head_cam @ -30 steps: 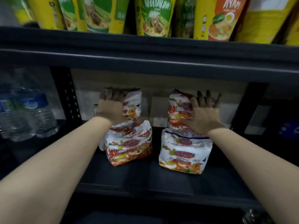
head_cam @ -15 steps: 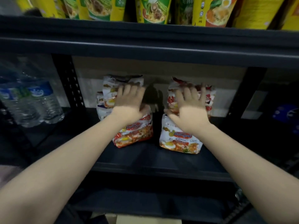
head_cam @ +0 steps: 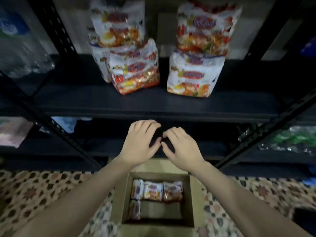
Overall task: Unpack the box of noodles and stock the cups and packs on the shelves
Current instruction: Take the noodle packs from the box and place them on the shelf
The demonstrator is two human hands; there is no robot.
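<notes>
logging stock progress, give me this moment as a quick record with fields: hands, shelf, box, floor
left hand: left hand empty, fingers loosely curled, above the box
right hand: right hand empty, fingers loosely curled, close beside the left
shelf: dark shelf carries two stacks of noodle packs
box: open cardboard box on the floor, remaining packs lie along its far side and left side
floor: patterned mat under the box
</notes>
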